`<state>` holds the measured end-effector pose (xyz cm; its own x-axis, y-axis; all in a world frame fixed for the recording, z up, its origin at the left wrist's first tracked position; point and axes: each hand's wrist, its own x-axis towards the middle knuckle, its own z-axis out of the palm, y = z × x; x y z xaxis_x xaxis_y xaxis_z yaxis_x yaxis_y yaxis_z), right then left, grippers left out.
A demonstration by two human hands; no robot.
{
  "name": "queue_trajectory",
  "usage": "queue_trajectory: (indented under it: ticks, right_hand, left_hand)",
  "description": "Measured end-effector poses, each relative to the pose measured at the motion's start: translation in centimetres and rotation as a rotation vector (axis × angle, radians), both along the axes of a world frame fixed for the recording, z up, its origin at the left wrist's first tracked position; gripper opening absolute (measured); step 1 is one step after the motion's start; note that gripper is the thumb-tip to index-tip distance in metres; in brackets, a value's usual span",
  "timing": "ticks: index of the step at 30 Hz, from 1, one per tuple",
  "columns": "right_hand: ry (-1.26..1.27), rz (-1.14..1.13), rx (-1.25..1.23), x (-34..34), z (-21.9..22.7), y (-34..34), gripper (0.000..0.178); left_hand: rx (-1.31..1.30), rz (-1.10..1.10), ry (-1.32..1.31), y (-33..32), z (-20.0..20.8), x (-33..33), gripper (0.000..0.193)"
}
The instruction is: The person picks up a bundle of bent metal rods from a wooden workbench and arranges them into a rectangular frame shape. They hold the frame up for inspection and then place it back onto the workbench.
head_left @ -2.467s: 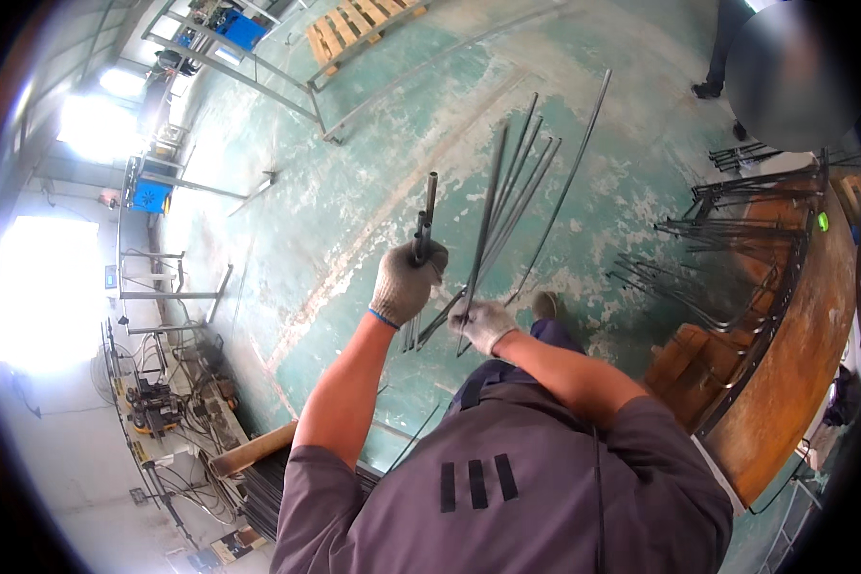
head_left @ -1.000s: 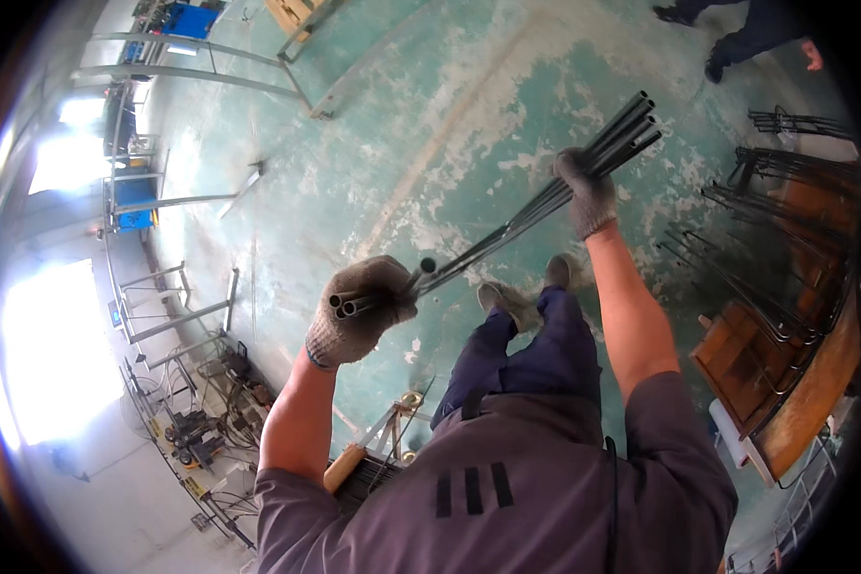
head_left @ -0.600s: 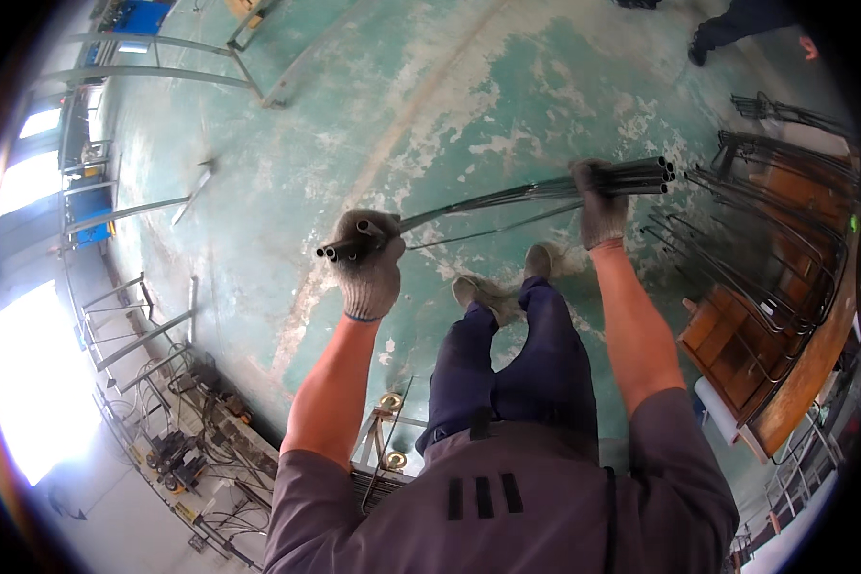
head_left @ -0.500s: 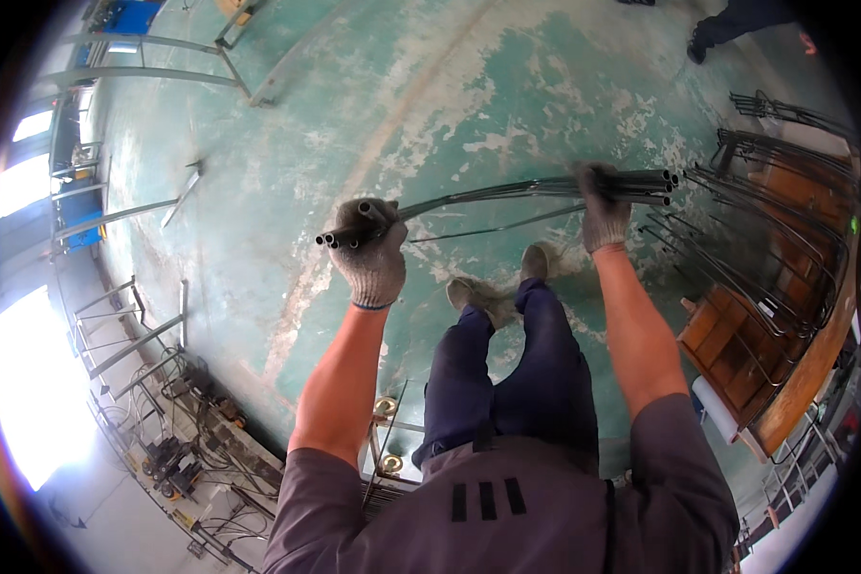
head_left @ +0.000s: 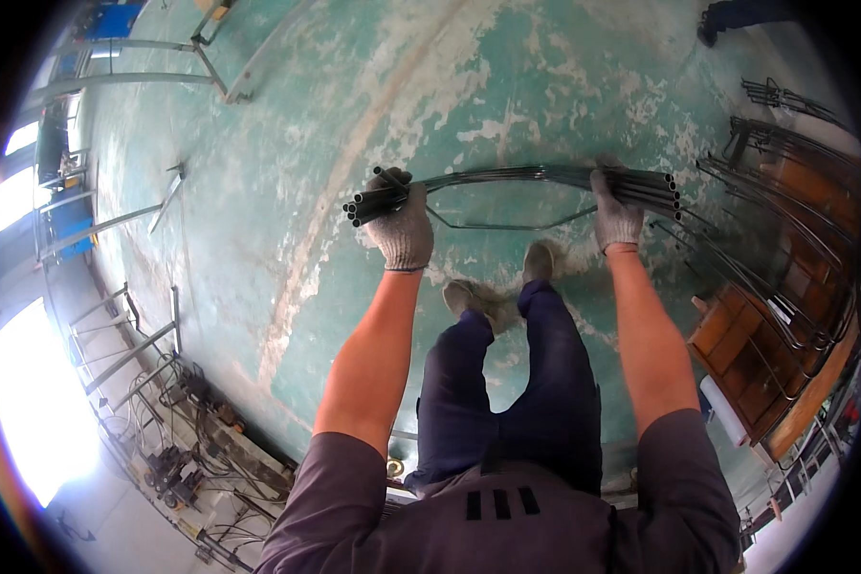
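A bundle of thin dark metal tubes [head_left: 507,175] stretches crosswise in front of me, above the floor. My left hand [head_left: 400,225], in a grey knitted glove, is closed round its left end, where several open tube mouths stick out past the fingers. Round the right end my right hand [head_left: 617,212], gloved alike, is closed too, with more tube mouths showing beyond it. One bent tube [head_left: 507,227] hangs lower than the others between my hands, its sides sloping up toward each glove.
To the right, several bent dark tube frames [head_left: 775,277] lie on a brown wooden surface [head_left: 737,330]. Grey metal frames [head_left: 134,81] stand at the far left, and machinery with cables [head_left: 177,469] at the near left. Another person's leg [head_left: 751,14] shows at the far right.
My left hand has moved right and slightly up, drawing closer to my right hand. The bundle's ends look more even, and the low tube now shows its bent shape.
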<state>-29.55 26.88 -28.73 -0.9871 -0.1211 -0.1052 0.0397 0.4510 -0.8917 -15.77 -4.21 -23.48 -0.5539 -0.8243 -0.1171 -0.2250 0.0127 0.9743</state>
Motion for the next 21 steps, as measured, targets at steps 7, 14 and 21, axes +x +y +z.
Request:
queue_trajectory:
  ticks: [7,14,21]
  right_hand:
    - [-0.132,-0.106,-0.433,-1.9,-0.2,-1.7,0.047]
    - [0.049,-0.021,-0.213,-4.0,-5.8,-1.5,0.051]
    - [0.186,-0.131,0.240,-1.8,-11.7,-1.5,0.030]
  left_hand:
    - [-0.001,0.116,0.092,0.5,-0.9,-2.2,0.027]
    - [-0.088,0.156,0.198,0.6,-5.9,-3.0,0.042]
    - [-0.202,0.209,0.282,1.3,-11.5,-2.5,0.053]
